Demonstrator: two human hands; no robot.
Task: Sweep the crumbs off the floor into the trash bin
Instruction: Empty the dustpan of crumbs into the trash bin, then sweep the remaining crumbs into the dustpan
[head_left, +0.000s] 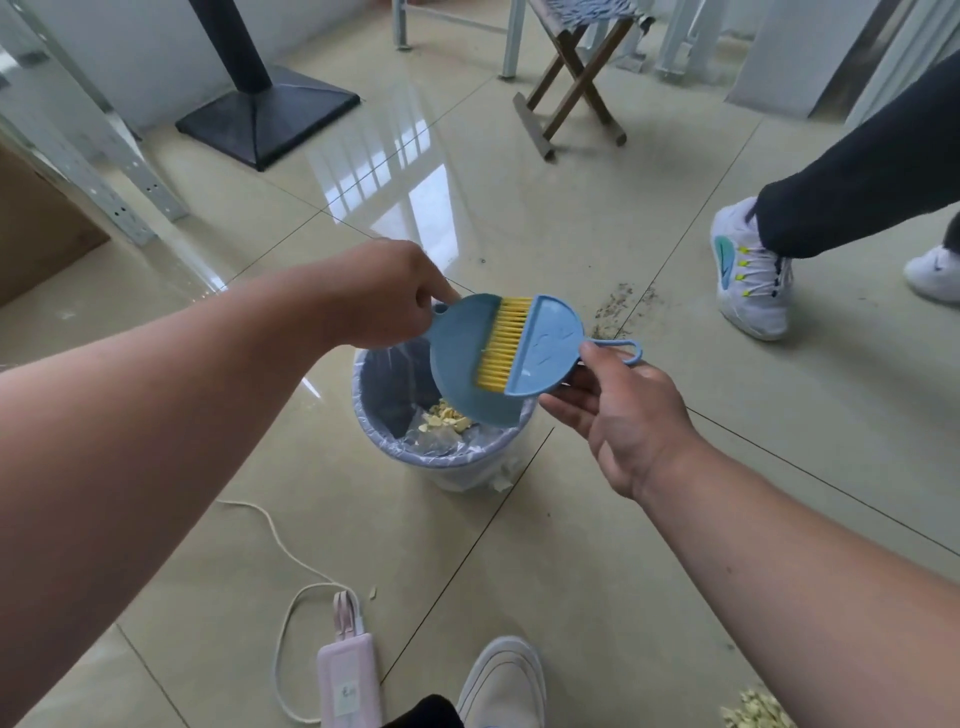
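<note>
My left hand (382, 296) grips the handle of a small blue dustpan (460, 358), tilted over a lined blue trash bin (379, 431). My right hand (618, 410) holds a blue hand brush (545, 345) by its looped handle. The brush's yellow bristles (501, 345) rest against the pan's inner face. Pale yellow crumbs (444, 418) lie inside the bin on the plastic liner. More yellow crumbs (756, 709) sit on the floor at the bottom right. A smear of grey dust (618, 306) marks the tiles beyond the brush.
Another person's legs and white sneakers (748, 270) stand at the right. A folding wooden stool (576, 78) and a black pedestal base (270, 111) are at the back. A pink power bank (345, 680) with a white cable lies near my shoe (504, 680).
</note>
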